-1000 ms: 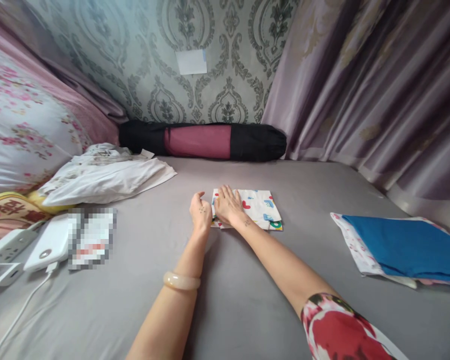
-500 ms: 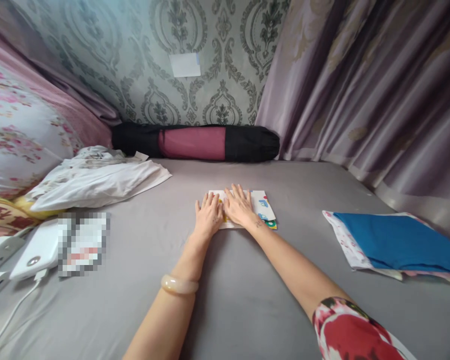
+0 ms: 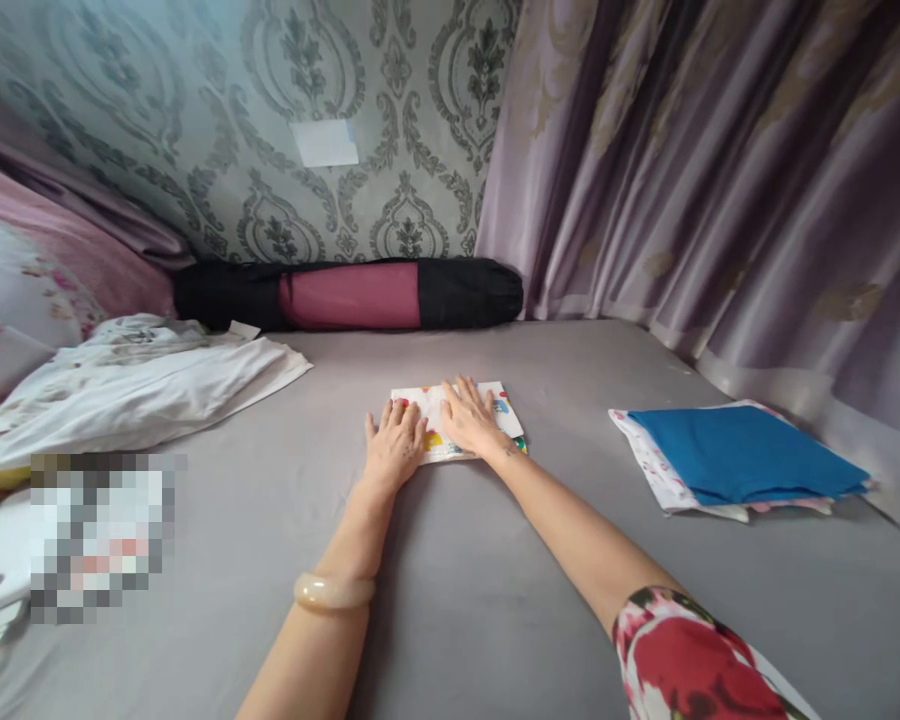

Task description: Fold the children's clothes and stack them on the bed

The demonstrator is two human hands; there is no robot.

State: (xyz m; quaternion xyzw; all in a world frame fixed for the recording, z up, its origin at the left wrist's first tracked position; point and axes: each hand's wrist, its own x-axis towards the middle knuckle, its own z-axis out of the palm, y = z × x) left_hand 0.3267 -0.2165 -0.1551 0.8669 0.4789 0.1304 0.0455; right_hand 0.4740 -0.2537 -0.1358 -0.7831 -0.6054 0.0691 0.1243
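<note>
A small folded white cloth (image 3: 433,412) with colourful prints lies on the grey bed sheet (image 3: 487,600) in the middle of the head view. My left hand (image 3: 395,442) rests palm down over its left end, fingers spread. Over its right half lies my right hand (image 3: 471,415), flat with the fingers extended. Both hands touch the cloth and hide parts of it. A green and yellow printed layer shows at its right corner. To the right is a flat stack of folded clothes with a blue garment (image 3: 742,450) on top.
Against the patterned wall lies a long black and maroon bag (image 3: 349,297). A crumpled white cloth (image 3: 195,375) lies at left, near a white device (image 3: 7,550) with a cable and a blurred-out item (image 3: 112,540). Purple curtains (image 3: 645,160) hang at right.
The camera view has turned right, shifting the scene leftward. My hands have moved slightly apart on the cloth, uncovering more of the print between them. Both stay flat.
</note>
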